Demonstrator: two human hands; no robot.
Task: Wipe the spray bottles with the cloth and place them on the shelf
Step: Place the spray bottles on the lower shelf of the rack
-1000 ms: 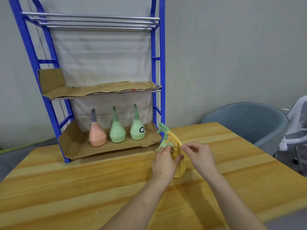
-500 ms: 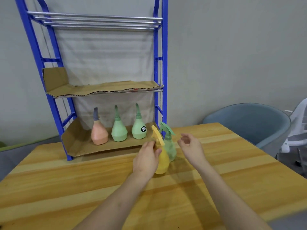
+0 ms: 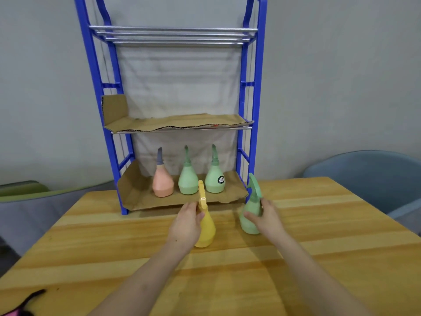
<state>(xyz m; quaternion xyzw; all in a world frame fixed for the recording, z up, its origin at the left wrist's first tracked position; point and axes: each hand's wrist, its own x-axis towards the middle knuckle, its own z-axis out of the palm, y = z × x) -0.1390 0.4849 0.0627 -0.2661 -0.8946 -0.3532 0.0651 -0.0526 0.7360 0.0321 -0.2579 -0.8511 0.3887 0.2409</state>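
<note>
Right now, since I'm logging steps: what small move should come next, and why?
Probably lift the yellow bottle toward the shelf: the left hand grips its neck, it stands on the table before the lower tier, and bare cardboard shows left of the pink bottle.

Both forearms come in bare from the bottom edge and angle up toward the middle, so the 2 hands end up side by side but not touching. Left hand (image 3: 185, 224) shows its back to the camera, fingers wrapped round the neck of the yellow spray bottle (image 3: 207, 231). Right hand (image 3: 265, 218) is curled round the green spray bottle (image 3: 247, 225), thumb across the front of the body, the other fingers higher up round the far side.
</note>
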